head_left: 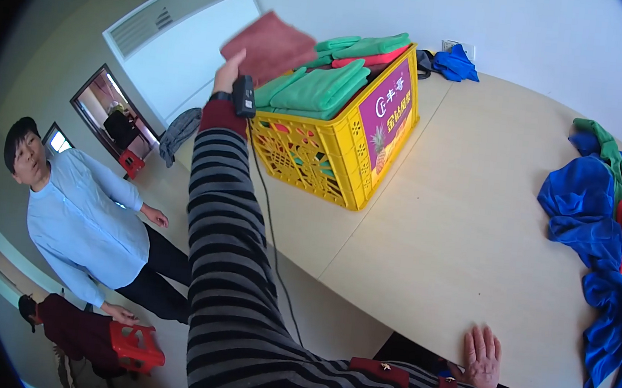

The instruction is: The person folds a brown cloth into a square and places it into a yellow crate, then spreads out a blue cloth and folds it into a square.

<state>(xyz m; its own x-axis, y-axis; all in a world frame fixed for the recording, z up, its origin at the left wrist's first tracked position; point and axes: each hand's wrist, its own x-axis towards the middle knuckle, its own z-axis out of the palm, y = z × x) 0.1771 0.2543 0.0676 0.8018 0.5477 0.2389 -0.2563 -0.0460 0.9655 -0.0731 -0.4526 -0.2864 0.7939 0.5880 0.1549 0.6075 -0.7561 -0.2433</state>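
The pale wooden surface fills most of the view, curving toward the rim. At its right end lies a loose heap of blue, red and green cloths, unfolded and overlapping. At the far left end stands a yellow plastic crate, its top stacked with folded green cloths and a pink one among them. A smaller blue cloth lies behind the crate, by the wall. Beside the surface, a person in a light blue shirt stands near a small red stool.

The left hand is stretched out on a striped sleeve and grips a folded reddish-brown cloth, held in the air just left of and above the crate, apart from the green stack. A small black device is strapped at the wrist, its cable trailing down. The right hand lies flat and open on the near edge of the surface, holding nothing.

The step in hand looks like laying the folded cloth onto the crate. That would call for carrying it rightward over the stack and lowering it level so it stays folded.
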